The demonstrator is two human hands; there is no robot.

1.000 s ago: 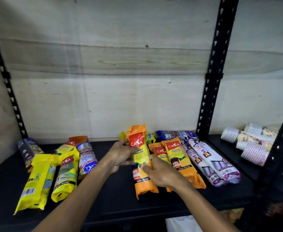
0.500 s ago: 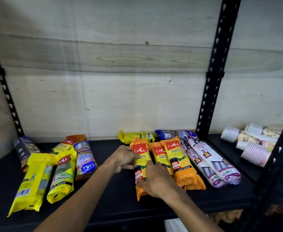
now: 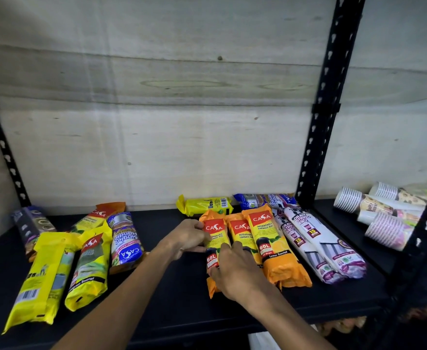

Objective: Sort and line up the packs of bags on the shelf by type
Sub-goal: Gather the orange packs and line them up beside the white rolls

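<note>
Orange pack, lifted a second ago, now lies flat on the shelf beside two matching packs; left hand and right hand pinch it; orange row nearly aligned.

On the shelf, three Casa packs lie side by side at centre, two drawstring packs to their right. One pack lies crosswise behind them. A loose group of packs lies left; cup stacks far right.
</note>
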